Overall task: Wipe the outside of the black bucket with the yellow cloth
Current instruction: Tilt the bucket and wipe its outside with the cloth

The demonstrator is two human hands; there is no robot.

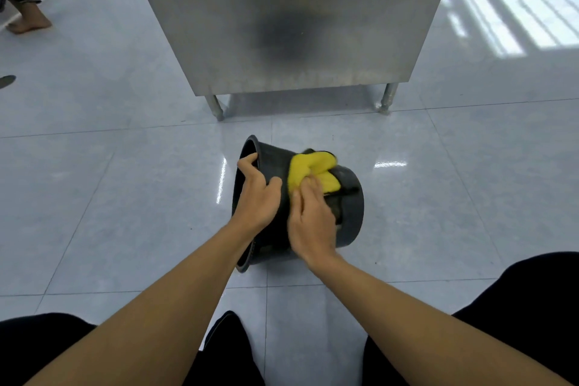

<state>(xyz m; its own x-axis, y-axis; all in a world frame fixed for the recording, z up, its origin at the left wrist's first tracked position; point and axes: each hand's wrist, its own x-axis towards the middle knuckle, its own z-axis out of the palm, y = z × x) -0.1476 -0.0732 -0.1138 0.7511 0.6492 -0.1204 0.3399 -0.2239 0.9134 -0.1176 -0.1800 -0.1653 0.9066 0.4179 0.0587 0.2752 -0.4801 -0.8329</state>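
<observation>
Both arms outstretched | left hand [257,194] clasps bucket [351,213] rim | right hand [310,219] presses cloth [313,171], fingers curled

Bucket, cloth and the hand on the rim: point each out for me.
black bucket [351,210]: head view, on its outer side wall near the base.
yellow cloth [300,168]: head view, on the bunched upper fold.
left hand [258,194]: head view, on the back of the hand gripping the rim.

You've got a matt black plastic bucket [351,207], a soft yellow cloth [308,166], glossy pale floor tiles [125,197], and a brushed, dull metal cabinet [282,9]
</observation>
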